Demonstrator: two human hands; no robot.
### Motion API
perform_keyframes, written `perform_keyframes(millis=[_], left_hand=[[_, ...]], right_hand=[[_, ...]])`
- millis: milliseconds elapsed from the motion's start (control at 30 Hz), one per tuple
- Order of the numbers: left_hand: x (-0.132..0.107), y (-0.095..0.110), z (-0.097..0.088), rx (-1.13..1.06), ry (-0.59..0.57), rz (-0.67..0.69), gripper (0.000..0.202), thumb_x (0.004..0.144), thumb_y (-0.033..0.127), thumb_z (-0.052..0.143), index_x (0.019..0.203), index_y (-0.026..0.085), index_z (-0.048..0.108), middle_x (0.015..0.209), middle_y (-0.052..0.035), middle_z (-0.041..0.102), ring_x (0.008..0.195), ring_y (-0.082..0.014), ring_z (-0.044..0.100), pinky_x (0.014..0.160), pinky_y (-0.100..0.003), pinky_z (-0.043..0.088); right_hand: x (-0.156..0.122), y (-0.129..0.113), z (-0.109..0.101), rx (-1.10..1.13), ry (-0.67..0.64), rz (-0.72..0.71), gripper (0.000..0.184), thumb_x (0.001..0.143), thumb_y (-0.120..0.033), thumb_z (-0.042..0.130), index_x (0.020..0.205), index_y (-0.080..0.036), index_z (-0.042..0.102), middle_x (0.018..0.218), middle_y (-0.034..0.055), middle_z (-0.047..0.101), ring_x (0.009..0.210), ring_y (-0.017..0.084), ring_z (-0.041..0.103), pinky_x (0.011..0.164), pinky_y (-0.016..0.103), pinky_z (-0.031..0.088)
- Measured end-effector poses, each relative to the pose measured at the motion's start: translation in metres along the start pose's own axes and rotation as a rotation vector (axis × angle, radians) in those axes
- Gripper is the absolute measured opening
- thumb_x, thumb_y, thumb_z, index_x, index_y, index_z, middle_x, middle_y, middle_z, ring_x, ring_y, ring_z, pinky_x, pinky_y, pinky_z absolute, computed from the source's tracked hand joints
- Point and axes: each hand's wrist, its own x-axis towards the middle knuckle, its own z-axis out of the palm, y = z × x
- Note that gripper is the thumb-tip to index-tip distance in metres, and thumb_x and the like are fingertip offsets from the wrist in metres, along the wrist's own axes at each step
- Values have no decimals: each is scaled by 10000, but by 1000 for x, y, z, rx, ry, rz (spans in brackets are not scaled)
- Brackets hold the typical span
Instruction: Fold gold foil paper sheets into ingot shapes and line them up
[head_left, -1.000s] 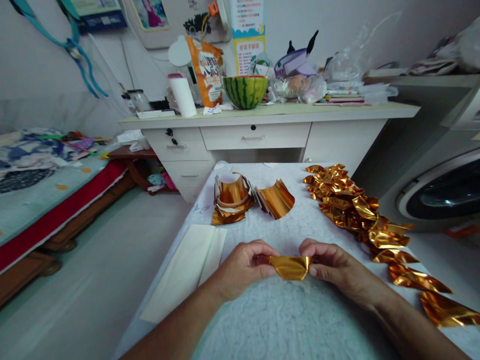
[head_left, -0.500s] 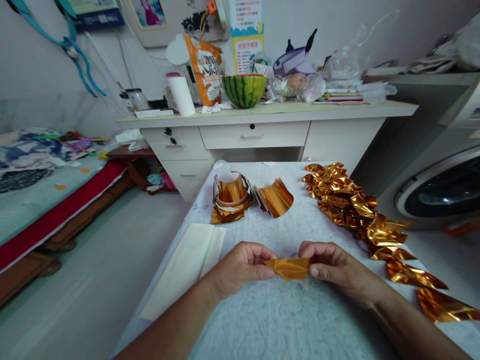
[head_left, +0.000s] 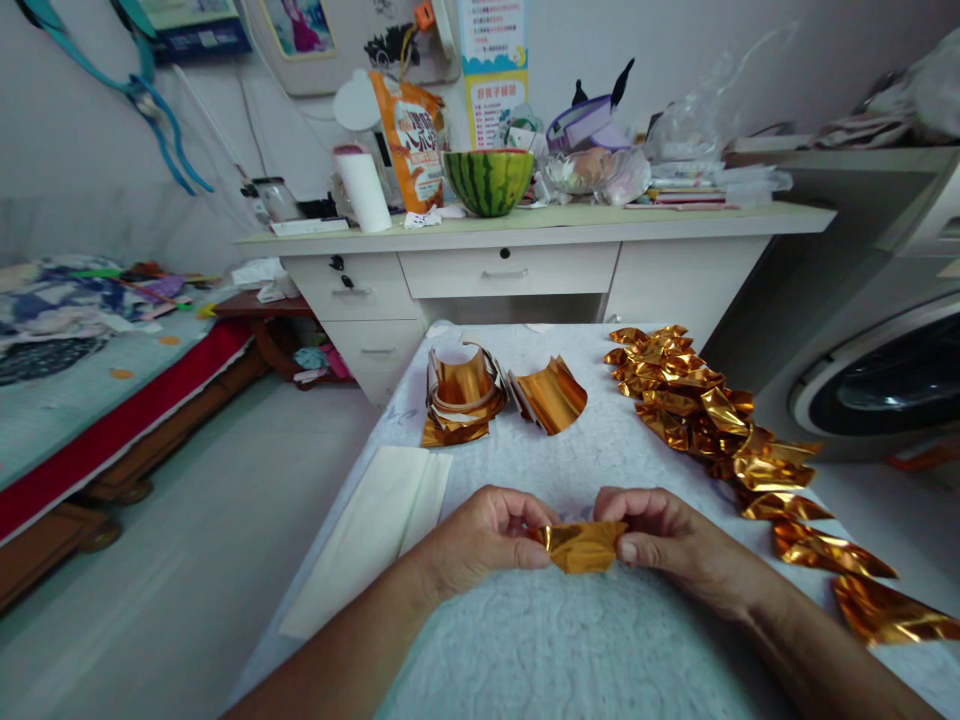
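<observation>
Between my hands is a small folded piece of gold foil paper (head_left: pixel 581 548), held just over the cloth. My left hand (head_left: pixel 499 530) pinches its left end between thumb and fingers. At the right end, my right hand (head_left: pixel 660 530) grips it the same way. Several folded gold foil pieces (head_left: pixel 690 410) lie in a long row along the right side. Ahead of my hands, a curled stack of gold foil sheets (head_left: pixel 461 395) stands beside a smaller curled stack (head_left: pixel 553 393). Flat white paper sheets (head_left: pixel 367 535) lie left of my left hand.
A pale quilted cloth (head_left: pixel 510 650) covers the table. Behind it stands a white desk (head_left: pixel 517 270) with half a watermelon (head_left: pixel 489 182), an orange snack bag (head_left: pixel 412 140) and a white paper roll (head_left: pixel 365 190). A bed (head_left: pixel 97 370) is at left, a washing machine (head_left: pixel 862 300) at right.
The foil piece has tilted, showing more of its face and a bright crease near its left end. Both hands keep their hold and have shifted only slightly.
</observation>
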Motion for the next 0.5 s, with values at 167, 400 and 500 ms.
perform_keyframes(millis=[167, 400, 500], left_hand=[[0, -1, -1, -40, 24, -39, 324, 591, 323, 874, 785, 121, 711, 751, -9, 641, 684, -91, 527, 659, -197, 377], [-1, 1, 2, -60, 61, -70, 367, 544, 351, 896, 768, 126, 713, 710, -3, 657, 642, -89, 536, 648, -206, 387], [0, 1, 2, -52, 65, -69, 370, 545, 351, 897, 766, 121, 710, 718, -6, 662, 643, -87, 537, 646, -203, 383]], right_hand=[[1, 0, 1, -25, -39, -23, 211, 779, -376, 747, 816, -176, 691, 791, -10, 556, 742, 120, 471, 674, 234, 358], [0, 2, 2, -20, -24, -15, 201, 772, -373, 757, 810, -186, 695, 771, -15, 541, 718, 117, 456, 655, 234, 352], [0, 1, 3, -5, -21, -10, 205, 770, -370, 760, 799, -181, 688, 761, -15, 540, 711, 118, 454, 655, 237, 351]])
